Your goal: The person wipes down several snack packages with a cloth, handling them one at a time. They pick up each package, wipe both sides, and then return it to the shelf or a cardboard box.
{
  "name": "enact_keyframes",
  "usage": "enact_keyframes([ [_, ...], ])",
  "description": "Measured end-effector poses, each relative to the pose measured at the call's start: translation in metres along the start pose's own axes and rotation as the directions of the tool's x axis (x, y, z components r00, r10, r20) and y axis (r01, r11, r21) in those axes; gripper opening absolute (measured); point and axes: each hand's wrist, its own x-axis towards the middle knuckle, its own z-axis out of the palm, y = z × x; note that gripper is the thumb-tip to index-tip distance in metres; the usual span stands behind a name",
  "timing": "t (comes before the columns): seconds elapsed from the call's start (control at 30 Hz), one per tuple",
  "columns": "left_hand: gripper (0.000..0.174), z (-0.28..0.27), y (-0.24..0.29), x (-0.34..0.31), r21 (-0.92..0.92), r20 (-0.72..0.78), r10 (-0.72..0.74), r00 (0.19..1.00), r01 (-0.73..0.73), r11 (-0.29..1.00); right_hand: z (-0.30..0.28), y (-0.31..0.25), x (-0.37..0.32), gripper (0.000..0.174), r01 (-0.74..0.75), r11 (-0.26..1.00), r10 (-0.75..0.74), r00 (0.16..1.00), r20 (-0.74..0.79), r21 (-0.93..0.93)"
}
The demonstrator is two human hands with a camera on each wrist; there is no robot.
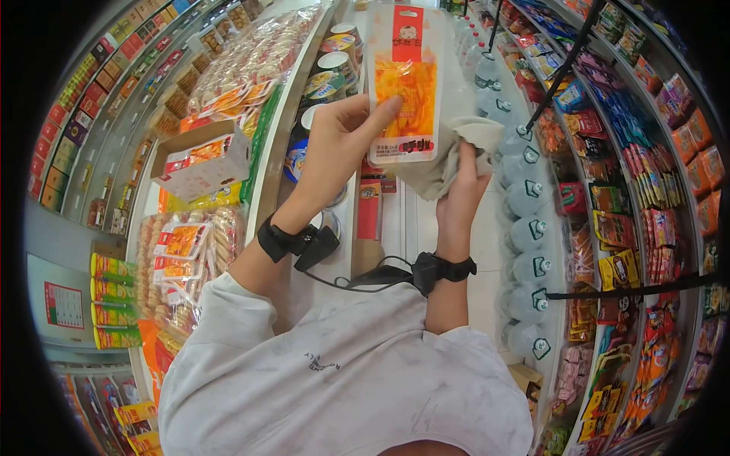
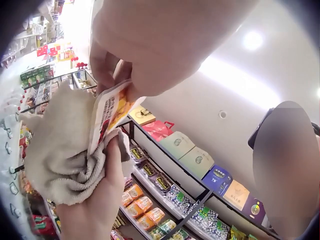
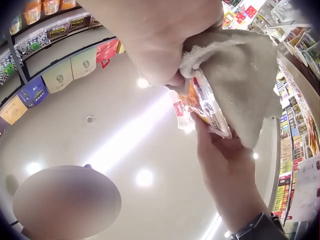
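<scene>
Upright in front of the person is a flat clear snack packet (image 1: 406,91) with orange contents and a red hang tab. The left hand (image 1: 346,133) pinches its left edge, thumb across the front. A crumpled grey-beige cloth (image 1: 432,176) is bunched in the right hand (image 1: 460,209), against the packet's lower right side and back. In the left wrist view the cloth (image 2: 65,145) wraps around the packet's edge, with the right thumb over it. The right wrist view shows the cloth (image 3: 240,75) draped behind the packet (image 3: 212,112); the fingers behind it are hidden.
At the left stands an open carton (image 1: 201,163) of similar packets, beside bagged snacks (image 1: 182,258). Tubs (image 1: 334,64) line a lower shelf ahead. Large water bottles (image 1: 528,235) run along the right, before shelves of bagged snacks (image 1: 616,228). A cable (image 1: 350,287) links the wrist cameras.
</scene>
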Motion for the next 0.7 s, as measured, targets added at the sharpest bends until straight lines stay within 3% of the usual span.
enact_keyframes([
  [0.1,0.034,-0.002,-0.005,0.002,-0.015,-0.043,0.008,0.999,-0.008,1.000,-0.015,0.011,0.005,0.040,-0.161,0.983,0.153,0.985,0.082,0.089],
  [0.2,0.035,-0.004,-0.014,0.005,0.100,-0.069,0.014,0.998,-0.007,0.995,0.002,0.002,-0.008,0.040,-0.085,0.976,0.135,0.958,0.252,-0.199],
  [0.23,0.033,-0.003,-0.011,0.005,0.035,-0.030,0.006,1.000,-0.005,0.999,0.002,0.012,-0.006,0.042,-0.091,0.952,0.146,0.974,0.173,-0.291],
  [0.33,0.030,0.001,-0.004,0.004,-0.075,0.081,0.026,0.996,-0.019,0.997,-0.003,0.014,-0.008,0.042,-0.056,0.946,0.084,0.994,0.075,-0.319],
  [0.43,0.029,0.005,-0.013,0.003,-0.069,0.122,0.078,0.989,-0.070,0.995,-0.003,0.008,-0.005,0.038,-0.061,0.969,0.058,0.998,-0.022,-0.240],
  [0.53,0.031,0.005,-0.009,0.000,-0.034,0.093,0.068,0.993,-0.065,0.997,0.000,0.003,0.001,0.036,-0.037,0.998,0.035,0.999,0.032,0.049],
  [0.63,0.030,0.009,-0.002,-0.002,-0.160,0.038,0.075,0.996,-0.069,0.985,0.004,0.004,-0.005,0.037,-0.211,0.927,0.208,0.977,0.042,0.310],
  [0.7,0.029,0.009,0.000,-0.002,-0.118,0.004,0.077,0.997,-0.076,0.990,-0.002,0.018,-0.009,0.038,-0.250,0.937,0.215,0.964,0.159,0.246],
])
